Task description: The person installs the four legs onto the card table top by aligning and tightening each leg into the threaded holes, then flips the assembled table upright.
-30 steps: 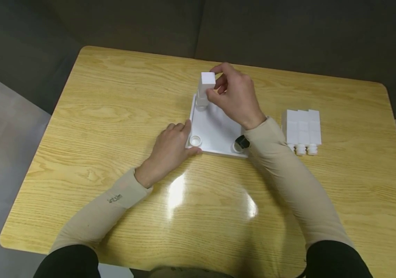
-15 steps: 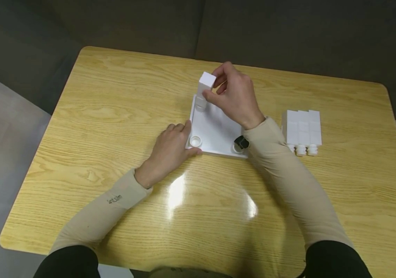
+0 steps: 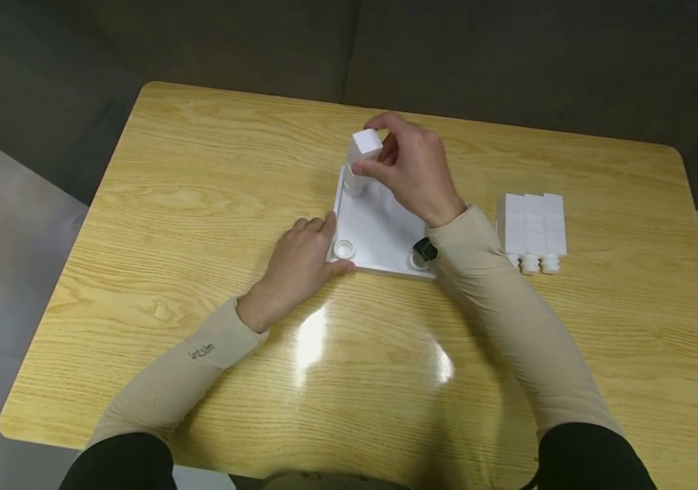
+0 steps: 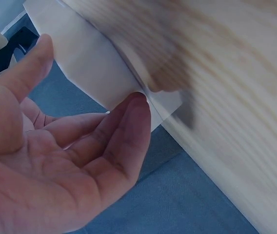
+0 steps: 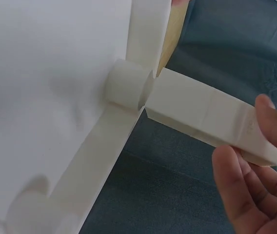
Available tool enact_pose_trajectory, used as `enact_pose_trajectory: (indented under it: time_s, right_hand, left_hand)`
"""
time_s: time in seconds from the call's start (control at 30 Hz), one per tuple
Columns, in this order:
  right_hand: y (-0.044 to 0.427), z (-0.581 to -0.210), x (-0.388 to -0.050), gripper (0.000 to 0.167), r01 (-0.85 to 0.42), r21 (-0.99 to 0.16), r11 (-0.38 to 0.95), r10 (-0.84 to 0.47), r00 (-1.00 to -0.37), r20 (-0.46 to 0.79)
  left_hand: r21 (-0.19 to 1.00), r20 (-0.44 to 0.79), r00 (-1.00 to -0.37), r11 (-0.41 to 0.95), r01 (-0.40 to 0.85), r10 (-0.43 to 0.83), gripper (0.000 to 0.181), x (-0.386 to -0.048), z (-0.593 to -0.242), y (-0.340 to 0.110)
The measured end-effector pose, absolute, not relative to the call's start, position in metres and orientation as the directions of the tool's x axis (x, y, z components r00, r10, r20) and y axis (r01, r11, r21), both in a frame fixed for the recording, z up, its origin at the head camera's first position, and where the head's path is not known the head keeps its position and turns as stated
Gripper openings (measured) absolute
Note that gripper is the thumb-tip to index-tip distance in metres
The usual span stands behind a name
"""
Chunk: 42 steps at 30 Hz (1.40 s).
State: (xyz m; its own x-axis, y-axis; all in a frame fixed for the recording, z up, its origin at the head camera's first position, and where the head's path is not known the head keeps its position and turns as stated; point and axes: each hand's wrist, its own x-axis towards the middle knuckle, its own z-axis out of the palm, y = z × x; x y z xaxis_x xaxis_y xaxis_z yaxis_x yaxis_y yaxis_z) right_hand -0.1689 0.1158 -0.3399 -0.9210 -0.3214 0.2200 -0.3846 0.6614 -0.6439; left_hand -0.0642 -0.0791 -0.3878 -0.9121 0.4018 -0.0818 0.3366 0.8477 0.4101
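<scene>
A white square board [image 3: 379, 238] lies on the table with raised round sockets at its corners. My right hand [image 3: 419, 163] pinches the upper end of a white square table leg [image 3: 356, 151] between thumb and fingers. The leg stands at the far left corner; in the right wrist view the lower end of this leg [image 5: 202, 109] meets a round socket [image 5: 126, 85], slightly tilted. My left hand [image 3: 302, 255] holds the near left corner of the board, thumb on the front edge and fingers along the left side. Its curled fingers [image 4: 124, 131] show in the left wrist view.
Several more white legs [image 3: 532, 224] lie side by side right of the board, their threaded ends facing me. An open socket [image 3: 344, 249] sits at the near left corner, another [image 3: 417, 260] at the near right, partly behind a black wrist device [image 3: 426, 250].
The leg has turned about its length in my right hand, its top face now angled. My right thumb has slid left across the leg. The left hand and board stay put.
</scene>
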Motion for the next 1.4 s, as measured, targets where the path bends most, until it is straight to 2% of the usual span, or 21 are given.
enact_pose_trajectory:
  time_s: [0.43,0.73,1.03,1.4]
  right_hand:
    - [0.1161,-0.3358,-0.1699,0.035,-0.341,-0.684,0.645,-0.299,-0.936,0.184]
    - [0.1151,-0.336,-0.1706,0.039,-0.317,-0.667,0.674,-0.284,-0.945,0.163]
    - [0.1154,-0.3389,-0.1703,0.054,-0.437,-0.615,0.656,-0.357,-0.898,0.257]
    - [0.1164,-0.3377,-0.1682,0.043,-0.394,-0.629,0.67,-0.331,-0.917,0.223]
  left_hand:
    - [0.419,-0.1,-0.912,0.848,0.323,0.397,0.095,-0.066,-0.3851,-0.0783]
    - [0.409,-0.096,-0.913,0.852,0.328,0.398,0.094,-0.066,-0.3853,-0.0772]
    - [0.401,-0.086,-0.909,0.849,0.344,0.409,0.094,-0.0654,-0.3855,-0.0772]
    - [0.408,-0.092,-0.912,0.851,0.332,0.4,0.094,-0.0647,-0.3853,-0.0772]
